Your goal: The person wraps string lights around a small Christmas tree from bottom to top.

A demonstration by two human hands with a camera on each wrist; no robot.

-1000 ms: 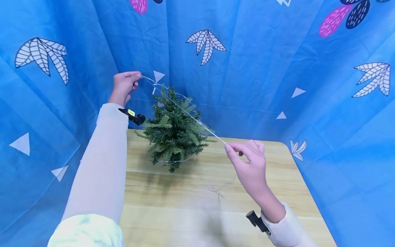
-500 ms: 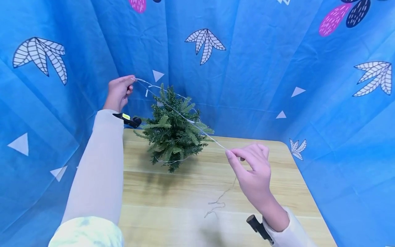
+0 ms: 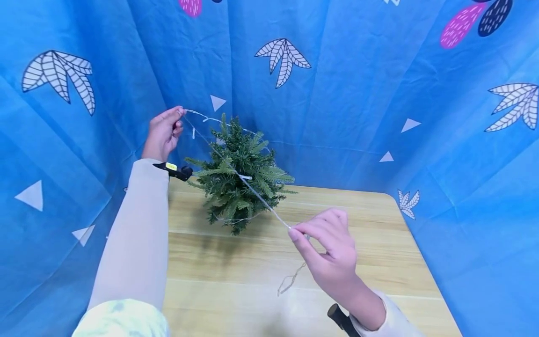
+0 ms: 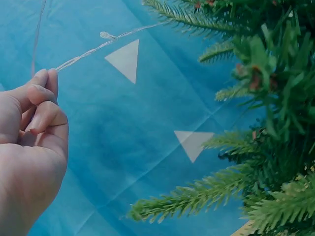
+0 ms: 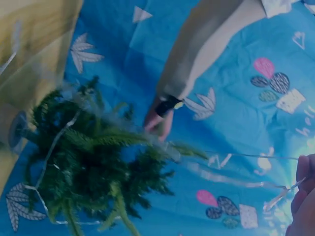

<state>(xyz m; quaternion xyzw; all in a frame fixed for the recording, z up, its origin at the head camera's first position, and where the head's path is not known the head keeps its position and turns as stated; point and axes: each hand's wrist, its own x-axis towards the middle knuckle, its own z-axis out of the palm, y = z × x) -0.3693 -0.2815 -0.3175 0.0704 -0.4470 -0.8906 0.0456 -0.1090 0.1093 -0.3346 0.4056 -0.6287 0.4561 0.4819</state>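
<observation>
A small artificial Christmas tree (image 3: pixel 242 173) stands on the table, with a clear-wired string of fairy lights (image 3: pixel 261 199) around its lower branches and behind its top. Beyond the tree's upper left, my left hand (image 3: pixel 164 131) pinches the wire between thumb and fingertips. My right hand (image 3: pixel 328 248), in front and to the right, pinches the same string, which runs taut across the tree's front. A loose tail of wire hangs below the right hand. In the left wrist view, the left hand (image 4: pixel 37 128) holds the wire apart from the branches (image 4: pixel 197 196).
The light wooden table (image 3: pixel 379 252) has a rounded far right corner. A blue patterned curtain (image 3: pixel 337 93) surrounds it at the back and sides. In the right wrist view, the tree's round base (image 5: pixel 10 129) shows at the left edge.
My left hand has moved slightly left and down. The right hand has come lower and nearer, then left, drawing the string down across the tree's front. The loose tail has shifted with it.
</observation>
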